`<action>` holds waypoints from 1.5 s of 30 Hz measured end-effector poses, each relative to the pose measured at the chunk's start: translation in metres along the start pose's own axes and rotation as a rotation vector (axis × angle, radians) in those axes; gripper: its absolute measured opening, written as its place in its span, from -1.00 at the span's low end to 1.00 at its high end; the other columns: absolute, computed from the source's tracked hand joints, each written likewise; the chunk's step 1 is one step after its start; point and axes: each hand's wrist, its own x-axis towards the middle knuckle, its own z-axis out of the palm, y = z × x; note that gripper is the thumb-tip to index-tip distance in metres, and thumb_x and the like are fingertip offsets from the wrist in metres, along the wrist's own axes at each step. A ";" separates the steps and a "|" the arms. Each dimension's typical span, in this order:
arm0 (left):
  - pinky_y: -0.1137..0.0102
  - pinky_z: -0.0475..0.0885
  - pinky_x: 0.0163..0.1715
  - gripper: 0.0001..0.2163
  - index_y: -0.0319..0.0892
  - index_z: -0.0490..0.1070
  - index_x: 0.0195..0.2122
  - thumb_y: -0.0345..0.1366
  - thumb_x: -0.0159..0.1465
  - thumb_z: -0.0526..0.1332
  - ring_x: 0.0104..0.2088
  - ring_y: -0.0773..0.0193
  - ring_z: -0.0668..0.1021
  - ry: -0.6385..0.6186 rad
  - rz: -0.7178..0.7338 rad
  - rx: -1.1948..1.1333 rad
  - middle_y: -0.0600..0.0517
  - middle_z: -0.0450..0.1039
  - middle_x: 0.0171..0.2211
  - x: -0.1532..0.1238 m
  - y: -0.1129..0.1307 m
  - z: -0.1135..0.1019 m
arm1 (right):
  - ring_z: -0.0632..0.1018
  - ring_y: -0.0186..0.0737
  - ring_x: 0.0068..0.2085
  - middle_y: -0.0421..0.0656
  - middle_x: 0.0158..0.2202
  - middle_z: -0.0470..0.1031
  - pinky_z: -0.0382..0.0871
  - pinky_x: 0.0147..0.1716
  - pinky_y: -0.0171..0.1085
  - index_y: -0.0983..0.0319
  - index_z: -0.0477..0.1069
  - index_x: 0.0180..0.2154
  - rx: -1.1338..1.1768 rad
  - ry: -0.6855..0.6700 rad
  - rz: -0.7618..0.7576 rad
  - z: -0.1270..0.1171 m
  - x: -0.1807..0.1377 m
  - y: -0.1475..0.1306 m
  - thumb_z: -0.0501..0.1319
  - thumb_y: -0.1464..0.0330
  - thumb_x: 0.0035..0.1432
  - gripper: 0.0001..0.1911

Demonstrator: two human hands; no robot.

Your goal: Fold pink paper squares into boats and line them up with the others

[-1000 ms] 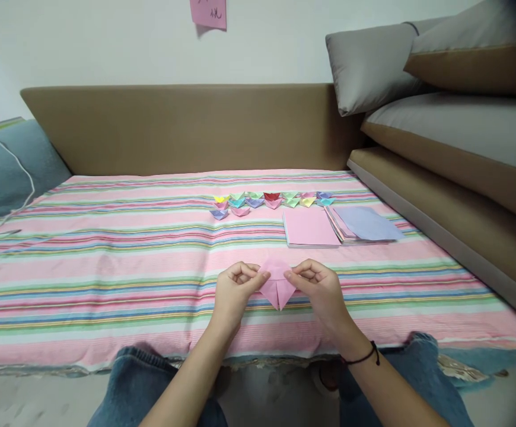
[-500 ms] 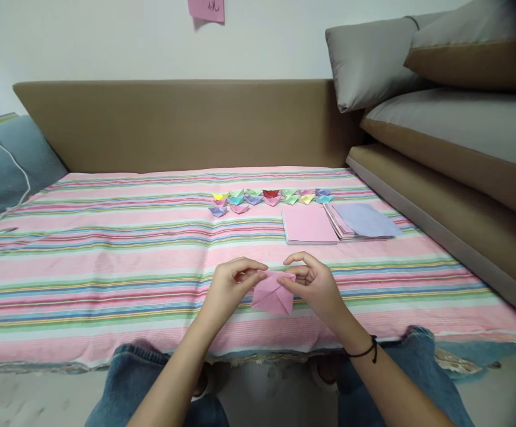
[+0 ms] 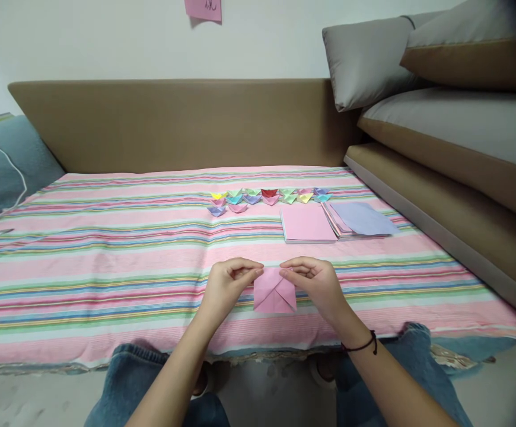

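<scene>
Between my hands hangs a pink folded paper (image 3: 272, 296), its flaps creased into triangles on the side toward me. My left hand (image 3: 233, 281) pinches its upper left corner between thumb and fingertips. At the top edge, right of the middle, my right hand (image 3: 314, 281) pinches it the same way. Beyond the hands, several small folded paper boats (image 3: 269, 198) in many colours stand in rows on the striped cloth (image 3: 107, 261). A stack of pink square paper (image 3: 308, 224) lies nearer me, beside a fanned stack topped with blue-violet paper (image 3: 365, 218).
A brown backrest (image 3: 173, 124) closes off the far side. Grey and brown cushions (image 3: 454, 124) are piled along the right. A white cord (image 3: 15, 169) trails over blue fabric at the left. A pink note (image 3: 203, 9) is stuck on the wall.
The folded paper has turned more squarely toward me and lies straighter. My right hand's fingers have closed onto its top edge, with the index finger lowered to the thumb.
</scene>
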 end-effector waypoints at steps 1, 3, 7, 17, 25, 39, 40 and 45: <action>0.47 0.44 -0.52 -0.86 -0.20 0.57 -0.48 -0.26 -0.04 0.38 -0.51 0.30 0.52 -0.003 0.004 0.004 -0.01 0.55 -0.52 0.000 0.000 0.000 | 0.52 -0.25 -0.43 -0.15 -0.49 0.54 0.41 -0.50 -0.32 0.24 0.53 -0.46 -0.002 0.001 0.000 0.000 0.000 0.000 0.40 0.28 -0.20 -0.80; 0.47 0.44 -0.52 -0.87 -0.20 0.57 -0.48 -0.26 -0.03 0.37 -0.51 0.29 0.52 -0.008 0.014 0.012 -0.01 0.56 -0.51 0.000 0.000 0.000 | 0.53 -0.24 -0.43 -0.15 -0.49 0.55 0.41 -0.49 -0.32 0.24 0.53 -0.45 -0.009 -0.001 -0.001 -0.001 0.000 0.002 0.40 0.28 -0.18 -0.80; 0.46 0.45 -0.51 -0.86 -0.21 0.57 -0.47 -0.26 -0.04 0.38 -0.51 0.28 0.53 0.000 0.008 0.017 -0.02 0.57 -0.50 0.000 0.001 -0.001 | 0.52 -0.26 -0.44 -0.16 -0.47 0.54 0.38 -0.49 -0.33 0.24 0.53 -0.43 -0.011 -0.013 0.000 -0.002 0.000 0.002 0.37 0.27 -0.12 -0.81; 0.48 0.44 -0.51 -0.86 -0.21 0.57 -0.44 -0.27 -0.01 0.36 -0.48 0.29 0.54 -0.017 0.033 0.033 -0.02 0.54 -0.50 -0.005 -0.002 0.007 | 0.31 -0.39 -0.60 -0.35 -0.61 0.34 0.17 -0.60 -0.39 0.17 0.32 -0.15 -0.002 -0.162 0.026 0.004 -0.005 0.001 0.37 0.32 -0.13 -0.55; 0.49 0.40 -0.52 -0.86 -0.23 0.57 -0.44 -0.27 0.00 0.35 -0.48 0.29 0.53 -0.043 0.038 0.066 -0.04 0.54 -0.49 -0.005 0.000 0.004 | 0.04 -0.47 -0.67 -0.45 -0.72 0.03 -0.14 -0.66 -0.42 0.20 0.29 -0.18 -0.053 -0.178 0.027 -0.003 -0.002 0.000 0.25 0.30 0.03 -0.70; 0.49 0.35 -0.49 -0.86 -0.25 0.54 -0.45 -0.27 0.03 0.33 -0.47 0.34 0.47 -0.168 0.020 0.131 -0.04 0.52 -0.47 -0.004 0.002 -0.001 | 0.41 -0.30 -0.43 -0.18 -0.47 0.43 0.26 -0.42 -0.32 0.26 0.45 -0.34 -0.065 -0.342 0.098 -0.009 -0.002 -0.009 0.24 0.20 0.04 -0.75; 0.49 0.35 -0.48 -0.85 -0.25 0.53 -0.43 -0.27 0.03 0.33 -0.47 0.34 0.47 -0.185 0.015 0.113 -0.03 0.51 -0.48 -0.004 0.001 0.000 | 0.39 -0.31 -0.45 -0.19 -0.49 0.42 0.24 -0.44 -0.33 0.27 0.45 -0.39 -0.106 -0.364 0.077 -0.009 -0.001 -0.008 0.27 0.22 0.00 -0.77; 0.53 0.31 -0.50 -0.66 -0.20 0.41 -0.14 -0.28 0.05 0.33 -0.49 0.41 0.44 -0.183 -0.016 -0.078 0.08 0.42 -0.49 -0.005 -0.004 0.007 | 0.32 -0.37 -0.54 -0.24 -0.60 0.34 0.15 -0.54 -0.36 0.28 0.42 -0.53 -0.136 -0.325 0.009 -0.007 0.000 -0.001 0.27 0.25 -0.01 -0.78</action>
